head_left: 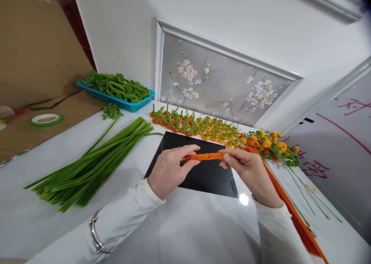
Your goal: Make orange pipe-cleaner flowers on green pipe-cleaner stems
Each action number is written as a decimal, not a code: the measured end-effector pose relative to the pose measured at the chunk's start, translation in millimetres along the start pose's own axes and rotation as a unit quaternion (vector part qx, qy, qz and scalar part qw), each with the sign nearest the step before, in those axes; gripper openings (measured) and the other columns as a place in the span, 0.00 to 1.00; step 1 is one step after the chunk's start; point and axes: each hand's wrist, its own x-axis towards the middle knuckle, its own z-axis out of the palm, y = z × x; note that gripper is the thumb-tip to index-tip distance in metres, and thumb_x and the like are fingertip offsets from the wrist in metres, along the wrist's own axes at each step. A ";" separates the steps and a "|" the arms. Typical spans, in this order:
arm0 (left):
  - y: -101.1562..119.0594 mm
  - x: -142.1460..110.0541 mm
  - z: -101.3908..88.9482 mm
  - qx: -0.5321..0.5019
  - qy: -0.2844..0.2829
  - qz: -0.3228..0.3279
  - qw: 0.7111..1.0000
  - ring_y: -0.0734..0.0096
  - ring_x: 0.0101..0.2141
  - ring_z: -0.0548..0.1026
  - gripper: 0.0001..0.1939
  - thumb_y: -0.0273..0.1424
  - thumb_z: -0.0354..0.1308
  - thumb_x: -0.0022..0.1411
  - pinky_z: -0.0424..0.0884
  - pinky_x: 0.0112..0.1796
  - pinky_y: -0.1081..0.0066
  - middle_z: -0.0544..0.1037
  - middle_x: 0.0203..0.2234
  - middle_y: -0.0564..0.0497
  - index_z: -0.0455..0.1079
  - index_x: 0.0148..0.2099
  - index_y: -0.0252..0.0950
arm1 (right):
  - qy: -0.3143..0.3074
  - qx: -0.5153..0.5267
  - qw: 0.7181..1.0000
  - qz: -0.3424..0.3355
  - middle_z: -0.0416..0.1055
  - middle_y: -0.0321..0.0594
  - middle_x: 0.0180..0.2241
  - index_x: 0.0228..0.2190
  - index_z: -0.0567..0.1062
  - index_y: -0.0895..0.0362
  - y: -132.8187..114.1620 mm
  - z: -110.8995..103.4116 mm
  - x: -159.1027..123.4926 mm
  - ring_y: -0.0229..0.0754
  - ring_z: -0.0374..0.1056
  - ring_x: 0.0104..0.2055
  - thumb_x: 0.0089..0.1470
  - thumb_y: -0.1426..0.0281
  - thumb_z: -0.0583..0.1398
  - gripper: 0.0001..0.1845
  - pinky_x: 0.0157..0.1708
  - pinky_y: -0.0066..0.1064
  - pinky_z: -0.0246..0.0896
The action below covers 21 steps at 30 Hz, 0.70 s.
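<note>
An orange pipe cleaner (205,156), coiled tightly around a thin stick, is held level between my two hands. My left hand (171,167) pinches its left end with thumb and fingers. At the other end, my right hand (251,171) is closed on it near a pale tip. Both hands are above a black mat (203,179) on the white table. A bundle of straight orange pipe cleaners (290,206) runs beneath my right forearm toward the front edge.
Straight green pipe cleaners (95,159) lie left. A blue basket (130,106) holds bent green ones. Behind the mat stand rows of small orange and yellow flower heads (188,126). Stemmed flowers (272,144) lie right. Green tape (46,119) rests on cardboard.
</note>
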 end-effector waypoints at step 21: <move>-3.1 0.3 1.9 0.154 -0.032 0.104 0.982 0.72 0.27 0.73 0.07 0.30 0.54 0.62 0.65 0.31 0.72 0.78 0.28 0.51 0.74 0.39 0.37 | 0.004 -0.168 0.983 -0.071 0.78 0.38 0.29 0.35 0.80 0.52 2.2 5.1 -0.6 0.42 0.72 0.30 0.53 0.67 0.61 0.08 0.30 0.32 0.66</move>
